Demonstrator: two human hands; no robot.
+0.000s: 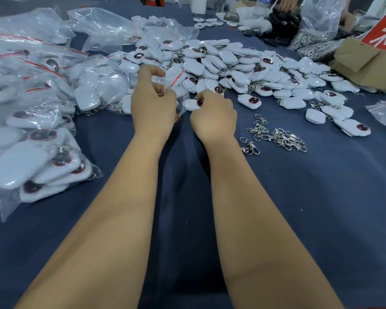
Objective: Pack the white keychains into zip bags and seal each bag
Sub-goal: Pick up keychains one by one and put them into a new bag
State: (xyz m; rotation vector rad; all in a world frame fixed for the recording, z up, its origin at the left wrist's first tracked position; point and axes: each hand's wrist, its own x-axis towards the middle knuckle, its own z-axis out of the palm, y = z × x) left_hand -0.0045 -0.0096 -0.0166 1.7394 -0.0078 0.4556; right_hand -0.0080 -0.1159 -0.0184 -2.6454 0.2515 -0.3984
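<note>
A dark blue cloth covers the worktop (187, 197). The left hand (153, 103) has its fingers (158, 73) curled, pinching an empty clear zip bag (176, 85) with a red seal strip, held at the near edge of the keychain pile (221, 61). The right hand (213, 115), just right of the bag, has its fingers curled round one white keychain (193, 104) with a dark round face. Right of this hand lies a cluster of loose metal clasps (276, 137). Left of the pile lie filled zip bags (38, 152). Beyond the pile's right side stands a cardboard box (363, 63).
</note>
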